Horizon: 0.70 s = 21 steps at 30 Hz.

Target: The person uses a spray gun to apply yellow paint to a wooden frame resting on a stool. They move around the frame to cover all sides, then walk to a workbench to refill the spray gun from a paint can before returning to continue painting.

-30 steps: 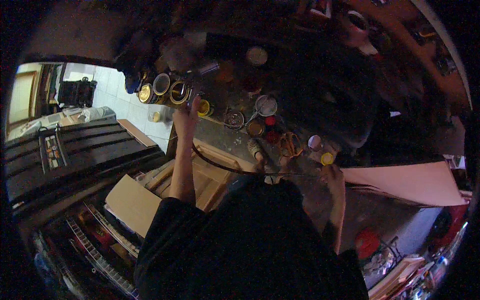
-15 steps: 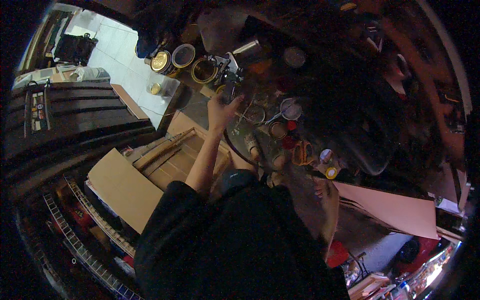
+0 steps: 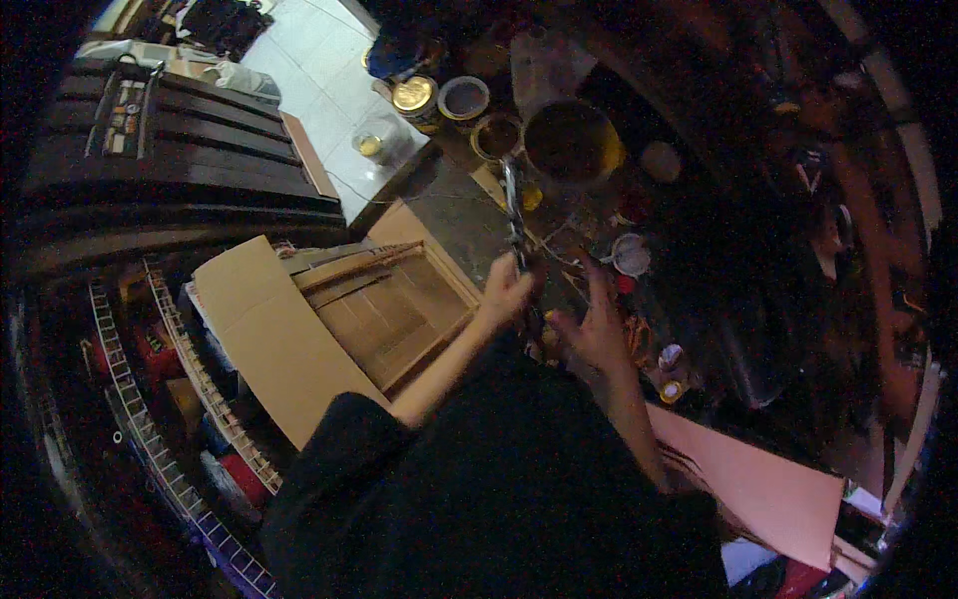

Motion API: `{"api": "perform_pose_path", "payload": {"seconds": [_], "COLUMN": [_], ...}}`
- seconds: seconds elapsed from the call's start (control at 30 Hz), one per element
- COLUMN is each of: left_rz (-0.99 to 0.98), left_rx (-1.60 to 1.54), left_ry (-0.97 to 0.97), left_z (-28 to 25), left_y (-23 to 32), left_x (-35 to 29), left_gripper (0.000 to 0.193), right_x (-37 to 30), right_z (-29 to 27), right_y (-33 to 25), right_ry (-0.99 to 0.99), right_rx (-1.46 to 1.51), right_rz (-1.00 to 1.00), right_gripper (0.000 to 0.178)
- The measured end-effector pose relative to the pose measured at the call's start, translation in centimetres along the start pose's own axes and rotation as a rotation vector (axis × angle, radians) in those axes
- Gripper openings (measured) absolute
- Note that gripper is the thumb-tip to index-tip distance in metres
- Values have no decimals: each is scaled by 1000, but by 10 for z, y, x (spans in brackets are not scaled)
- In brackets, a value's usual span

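My left hand (image 3: 507, 290) is closed around the handle of a metal spray gun (image 3: 513, 200), held upright in front of my body and seen nearly edge-on. Its lower part is dark and hard to make out. Just to the right, my right hand (image 3: 602, 334) is raised with the thumb and fingers apart, holding nothing. Beyond the gun stands a large dark bucket (image 3: 574, 145), beside an open can (image 3: 496, 137). A small round strainer (image 3: 631, 256) lies past my right fingertips.
Left of me lies a wooden frame (image 3: 394, 309) with a cardboard sheet (image 3: 289, 339) beside it. A pink-tinted board (image 3: 753, 479) is at lower right. Several cans, one with a gold lid (image 3: 414, 95), stand by the white tiles (image 3: 324, 60). A yellow-rimmed roll (image 3: 672, 391) lies right.
My left hand has drawn the spray gun nearer and turned it edge-on. My right hand has risen from my side toward it. The view has swung left, showing the large bucket.
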<state>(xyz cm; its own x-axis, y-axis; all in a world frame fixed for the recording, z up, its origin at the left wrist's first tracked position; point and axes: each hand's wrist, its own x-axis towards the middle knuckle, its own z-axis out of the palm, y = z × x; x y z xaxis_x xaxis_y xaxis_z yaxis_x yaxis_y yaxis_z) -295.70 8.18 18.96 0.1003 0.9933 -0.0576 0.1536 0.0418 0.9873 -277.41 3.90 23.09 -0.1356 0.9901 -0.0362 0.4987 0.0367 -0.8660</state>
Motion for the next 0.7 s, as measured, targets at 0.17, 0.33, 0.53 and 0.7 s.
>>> {"api": "perform_pose_path", "payload": {"seconds": [0.17, 0.33, 0.53, 0.7], "left_rz": [4, 111, 50, 166], "left_rx": [90, 85, 473, 257], "left_ry": [-231, -512, -643, 221], "left_z": [-19, -45, -158, -217], "left_y": [-16, -20, -55, -161], "left_x": [-22, 8, 124, 266], "left_gripper": [44, 46, 74, 108], "right_x": [44, 74, 104, 109], "right_z": [35, 74, 121, 143], "right_y": [-16, -41, -43, -45], "right_ry": [-195, -14, 210, 183], "right_rx": [224, 426, 552, 424], "right_rz": [125, 307, 502, 596], "right_gripper": [70, 42, 23, 25]}}
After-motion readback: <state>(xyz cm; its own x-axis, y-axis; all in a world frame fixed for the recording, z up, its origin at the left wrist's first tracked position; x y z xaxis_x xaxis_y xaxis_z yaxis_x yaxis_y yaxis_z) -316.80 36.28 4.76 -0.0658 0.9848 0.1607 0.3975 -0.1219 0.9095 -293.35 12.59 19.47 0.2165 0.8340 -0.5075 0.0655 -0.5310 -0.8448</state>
